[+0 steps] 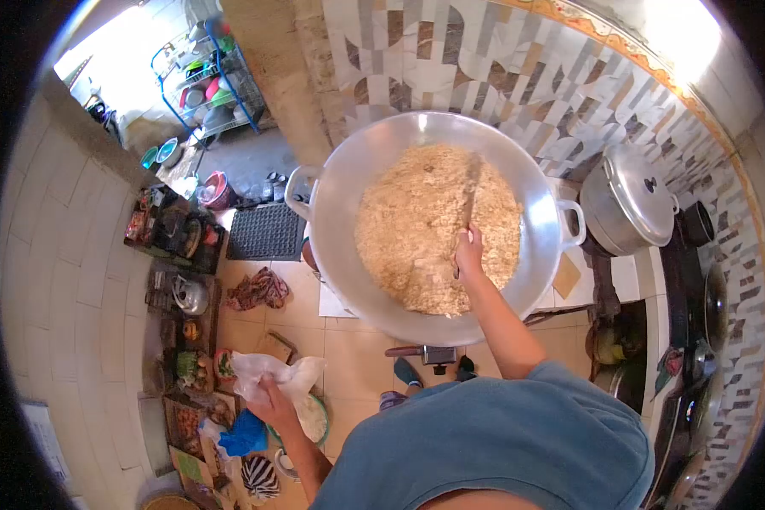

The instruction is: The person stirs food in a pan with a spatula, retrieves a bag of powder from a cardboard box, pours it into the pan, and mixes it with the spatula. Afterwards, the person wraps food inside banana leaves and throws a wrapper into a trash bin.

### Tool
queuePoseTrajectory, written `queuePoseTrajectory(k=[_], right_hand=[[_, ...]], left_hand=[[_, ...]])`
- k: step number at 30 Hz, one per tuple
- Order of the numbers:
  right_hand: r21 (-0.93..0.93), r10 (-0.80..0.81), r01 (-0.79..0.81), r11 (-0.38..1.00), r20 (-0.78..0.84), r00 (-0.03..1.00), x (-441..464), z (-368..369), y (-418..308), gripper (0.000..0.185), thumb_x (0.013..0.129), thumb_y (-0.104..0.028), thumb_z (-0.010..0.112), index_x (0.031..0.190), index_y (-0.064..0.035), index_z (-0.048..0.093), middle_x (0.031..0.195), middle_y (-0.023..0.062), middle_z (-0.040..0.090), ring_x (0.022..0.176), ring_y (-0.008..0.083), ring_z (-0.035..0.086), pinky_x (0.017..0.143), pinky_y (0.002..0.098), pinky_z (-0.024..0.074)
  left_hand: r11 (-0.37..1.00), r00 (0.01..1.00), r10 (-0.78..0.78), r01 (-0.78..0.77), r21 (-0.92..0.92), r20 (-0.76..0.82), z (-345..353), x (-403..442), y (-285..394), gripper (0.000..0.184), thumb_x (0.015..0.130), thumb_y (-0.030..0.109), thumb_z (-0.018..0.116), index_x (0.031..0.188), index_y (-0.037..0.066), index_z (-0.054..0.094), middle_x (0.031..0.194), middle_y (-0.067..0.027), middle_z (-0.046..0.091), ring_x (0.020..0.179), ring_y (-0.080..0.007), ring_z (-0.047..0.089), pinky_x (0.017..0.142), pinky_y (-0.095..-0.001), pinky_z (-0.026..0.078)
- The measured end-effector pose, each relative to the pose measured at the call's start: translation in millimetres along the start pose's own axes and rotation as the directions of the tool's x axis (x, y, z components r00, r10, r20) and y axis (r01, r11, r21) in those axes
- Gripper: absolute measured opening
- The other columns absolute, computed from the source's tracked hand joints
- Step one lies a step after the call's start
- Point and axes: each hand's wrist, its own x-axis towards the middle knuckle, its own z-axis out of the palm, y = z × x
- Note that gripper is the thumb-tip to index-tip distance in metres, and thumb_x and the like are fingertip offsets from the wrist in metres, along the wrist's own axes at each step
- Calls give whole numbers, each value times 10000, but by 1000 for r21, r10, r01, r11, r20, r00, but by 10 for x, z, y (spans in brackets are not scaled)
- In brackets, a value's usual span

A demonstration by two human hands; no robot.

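Note:
A large silver two-handled pan [335,246] stands in front of me, holding a broad heap of pale, crumbly food [408,225] whose exact kind I cannot tell. My right hand [468,253] is closed around the handle of a long stirring paddle [471,191], and the paddle's far part lies in the food. Low on the left, away from the pan, my left hand [275,406] grips a whitish plastic bag [296,376]. What the bag contains, if anything, does not show. Below that hand is a round bowl [314,420] with something white in it.
A lidded pot [625,200] stands right of the pan, near the tiled wall [408,59]. Crates of vegetables [191,370] and a kettle [190,293] line the left side. A cloth [259,289] and a dark mat [266,231] lie on the floor. A dish rack [208,85] stands beyond.

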Motion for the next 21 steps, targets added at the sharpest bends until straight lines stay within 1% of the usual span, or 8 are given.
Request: queuePoseTrajectory(k=[2, 5, 6, 8, 10, 11, 16, 21], right_hand=[[-215, 101, -62, 975, 175, 979, -109, -150, -232, 404, 912, -251, 455, 1270, -83, 373, 796, 91, 545, 560, 148, 478, 500, 317, 407], [-400, -78, 235, 886, 370, 926, 41, -177, 86, 415, 913, -270, 446, 1265, -65, 368, 928, 127, 562, 689, 178, 528, 633, 322, 439], [-465, 77, 176, 868, 475, 877, -2, -213, 40, 447, 910, -282, 438, 1273, -35, 355, 1035, 159, 570, 854, 227, 568, 764, 324, 442], [-443, -11, 351, 825, 608, 794, -84, -275, 198, 452, 908, -285, 437, 1281, -43, 355, 1090, 186, 561, 947, 281, 563, 831, 353, 430], [-469, 31, 445, 763, 714, 699, -249, -429, 226, 453, 907, -282, 436, 1286, -47, 358, 1129, 210, 549, 1011, 325, 553, 876, 375, 420], [-511, 111, 458, 728, 747, 656, -426, -568, 24, 451, 907, -277, 435, 1287, -47, 361, 1140, 221, 542, 1028, 342, 546, 887, 382, 416], [-566, 313, 582, 584, 818, 482, -1037, -1553, -732, 403, 926, -250, 419, 1293, -88, 384, 1163, 165, 549, 1041, 316, 545, 894, 393, 416], [-661, 370, 567, 492, 748, 551, -1144, -2408, -1736, 384, 887, -254, 501, 1246, -118, 486, 1165, 145, 563, 1056, 297, 550, 903, 376, 420]], left_hand=[[605, 800, -569, 564, -561, 191, 45, 191, 352, 217, 848, 125, 607, 910, -81, 585, 823, -169, 622, 730, -244, 586, 637, -336, 449], [737, 822, -448, 563, -374, 352, 63, 345, 452, 227, 856, 166, 599, 944, -42, 576, 892, -166, 617, 765, -301, 561, 690, -402, 437], [709, 785, -489, 612, -350, 381, 94, 402, 544, 229, 857, 169, 598, 949, -39, 576, 912, -178, 612, 779, -317, 559, 709, -404, 441], [645, 701, -570, 705, -295, 429, 167, 493, 760, 233, 859, 175, 596, 961, -34, 576, 952, -202, 601, 809, -349, 555, 746, -408, 448], [777, 887, -395, 461, -429, 239, 429, 333, 662, 248, 846, 196, 613, 889, -47, 594, 829, -134, 617, 718, -249, 571, 642, -353, 449], [693, 884, -406, 464, -551, 234, 410, 413, 791, 243, 841, 189, 617, 876, -50, 597, 805, -120, 621, 699, -220, 574, 618, -335, 451], [551, 871, -406, 475, -686, 276, 469, 480, 1033, 232, 835, 166, 622, 912, -49, 579, 848, -110, 611, 744, -203, 569, 652, -319, 453], [560, 818, -414, 575, -597, 399, 514, 421, 971, 312, 838, 204, 629, 994, -58, 566, 959, -124, 612, 845, -229, 571, 733, -326, 458]])
